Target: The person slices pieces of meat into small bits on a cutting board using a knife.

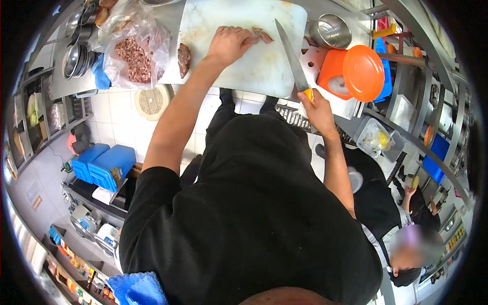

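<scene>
A white cutting board (223, 12) lies on the counter before me. My left hand (230, 46) rests on it with the fingers curled under; what they hold, if anything, is hidden. Beside its thumb is a small sliced piece of meat (263, 35). Another dark brown chunk of meat (184, 60) sits at the board's left edge. At the right, my right hand (316, 109) is wrapped round the yellow handle of a long knife (294, 58). Its blade points away from me over the board's right side, apart from the meat.
Left of the board, a clear plastic bag (157, 43) holds chopped meat (133, 61). A steel pot (330, 31), an orange container (330, 76) and its round orange lid (363, 73) stand on the right. Another person (376, 203) is close on my right.
</scene>
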`<state>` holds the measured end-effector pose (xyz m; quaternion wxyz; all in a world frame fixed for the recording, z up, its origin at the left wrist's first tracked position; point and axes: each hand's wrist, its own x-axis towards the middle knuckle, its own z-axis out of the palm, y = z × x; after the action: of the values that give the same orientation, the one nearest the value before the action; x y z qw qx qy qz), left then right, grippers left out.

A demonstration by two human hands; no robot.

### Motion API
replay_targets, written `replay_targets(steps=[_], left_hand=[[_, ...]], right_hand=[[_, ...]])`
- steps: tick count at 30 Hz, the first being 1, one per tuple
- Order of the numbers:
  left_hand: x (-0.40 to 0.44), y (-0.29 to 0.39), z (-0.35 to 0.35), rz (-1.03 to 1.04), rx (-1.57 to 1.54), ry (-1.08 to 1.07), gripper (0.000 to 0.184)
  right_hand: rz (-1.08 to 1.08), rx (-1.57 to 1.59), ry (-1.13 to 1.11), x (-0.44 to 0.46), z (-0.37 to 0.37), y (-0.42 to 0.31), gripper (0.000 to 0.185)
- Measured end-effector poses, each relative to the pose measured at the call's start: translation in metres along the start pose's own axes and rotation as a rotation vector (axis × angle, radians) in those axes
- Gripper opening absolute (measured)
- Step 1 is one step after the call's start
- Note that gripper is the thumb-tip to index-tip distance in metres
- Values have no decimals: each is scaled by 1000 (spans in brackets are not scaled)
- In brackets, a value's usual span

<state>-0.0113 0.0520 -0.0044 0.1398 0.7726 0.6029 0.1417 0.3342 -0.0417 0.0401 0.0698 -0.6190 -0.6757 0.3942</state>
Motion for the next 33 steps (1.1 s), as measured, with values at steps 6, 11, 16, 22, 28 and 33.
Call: replay_targets(steps=[6, 11, 16, 22, 28, 33], left_hand=[[-42, 7, -15, -612, -203, -87, 45], [-60, -13, -8, -562, -193, 70, 54], [-54, 7, -9, -661, -368, -37, 47], [-55, 9, 5, -679, -363, 46, 50], [-60, -3, 10, -599, -386, 197, 32], [-60, -7, 12, -469, -331, 245, 19]], right_hand=[[-63, -40, -65, 1, -2, -26, 51], [-80, -104, -131, 4, 23, -41, 50], [-91, -231, -158, 9, 46, -55, 47], [-144, -375, -105, 18, 60, -77, 43], [-116, -418, -61, 13, 48, -89, 41], [-130, -484, -98, 8, 36, -103, 41]])
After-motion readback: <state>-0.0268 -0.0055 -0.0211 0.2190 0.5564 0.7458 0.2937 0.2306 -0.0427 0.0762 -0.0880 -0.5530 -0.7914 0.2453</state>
